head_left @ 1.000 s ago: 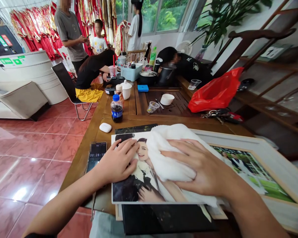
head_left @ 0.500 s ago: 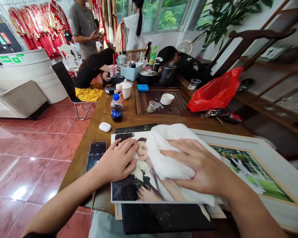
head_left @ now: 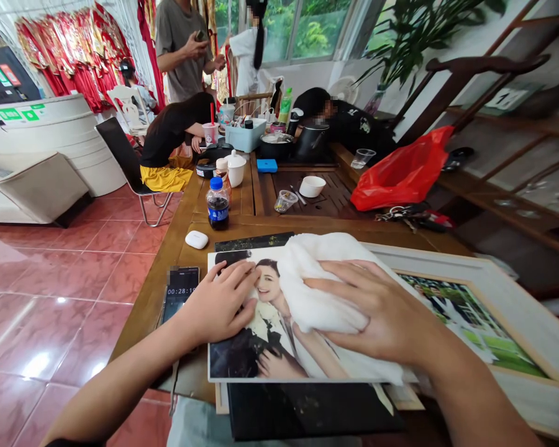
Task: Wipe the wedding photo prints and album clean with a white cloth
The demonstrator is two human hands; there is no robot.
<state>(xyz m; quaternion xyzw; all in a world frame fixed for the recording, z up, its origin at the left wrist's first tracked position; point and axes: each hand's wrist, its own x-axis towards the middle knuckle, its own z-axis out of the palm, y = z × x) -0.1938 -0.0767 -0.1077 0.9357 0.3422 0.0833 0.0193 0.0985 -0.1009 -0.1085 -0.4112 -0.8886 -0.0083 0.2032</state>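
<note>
My left hand lies flat on the left part of a glossy printed wedding photograph, its fingers slightly apart and holding nothing. My right hand presses a bunched white cloth onto the print's upper middle. The cloth hides part of the print. Under the print's lower edge is a black board or album. To the right, a large white-matted framed picture lies partly under the print. A phone showing a running timer lies beside my left hand.
A white earbud case and a cola bottle stand on the wooden table beyond the print. A red plastic bag lies further back. A glossy red tile floor lies left of the table. Several people are around the far end.
My right hand and the cloth have shifted slightly to the right on the print. The standing person in the background has moved right.
</note>
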